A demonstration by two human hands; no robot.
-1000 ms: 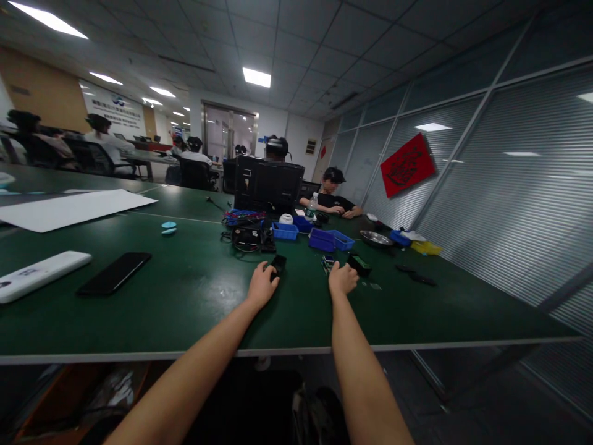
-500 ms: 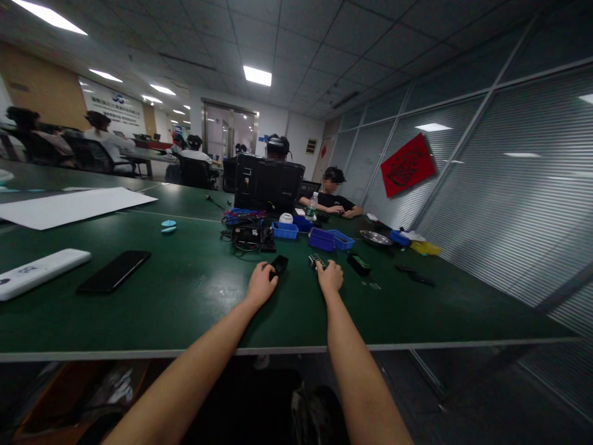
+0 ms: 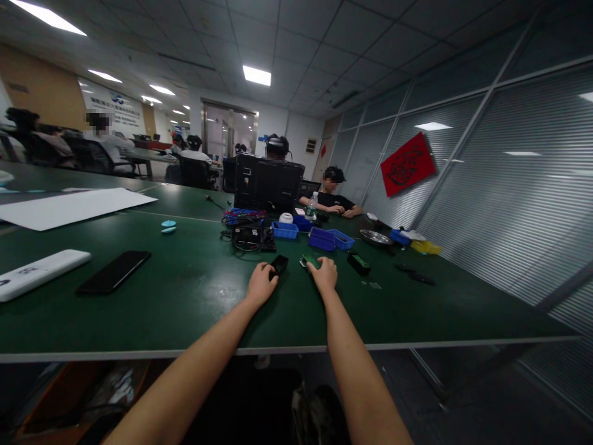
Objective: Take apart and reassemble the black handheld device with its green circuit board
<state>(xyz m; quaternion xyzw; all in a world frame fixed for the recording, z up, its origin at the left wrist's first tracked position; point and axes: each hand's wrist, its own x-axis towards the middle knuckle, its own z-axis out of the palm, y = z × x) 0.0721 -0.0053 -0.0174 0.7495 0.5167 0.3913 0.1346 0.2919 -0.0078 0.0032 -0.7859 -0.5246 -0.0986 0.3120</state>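
- The dark blue bin (image 3: pixel 322 240) on the green desk (image 3: pixel 194 321) is my landmark.
- My left grip (image 3: pixel 262 285) is in front of the bin and to its left, fingers and thumb closed around the near end of a small black case (image 3: pixel 280 264).
- My right grip (image 3: pixel 326 275) is directly in front of the bin, pinching a green circuit board (image 3: pixel 309 259) between thumb and fingers.
- The board sits just in front of the bin, slightly to its left, apart from the case; I cannot tell whether it touches the desk.
- A black box with a green top (image 3: pixel 359 264) lies in front of the bin, to its right, with tiny clear pieces (image 3: pixel 375 286) nearer me.
- A lighter blue bin (image 3: pixel 343 240) stands just beside the landmark, on its right; farther right is a metal bowl (image 3: pixel 376 238).
- Left of the bin are a blue tray (image 3: pixel 285 230) and a black device (image 3: pixel 247 238) among cables.
- Well to its left, nearer me, lies a black phone (image 3: pixel 114 272).
- Behind the bin stands a clear bottle (image 3: pixel 312 206); beyond it, to the right, a person (image 3: pixel 333 201) sits with forearms on the desk.
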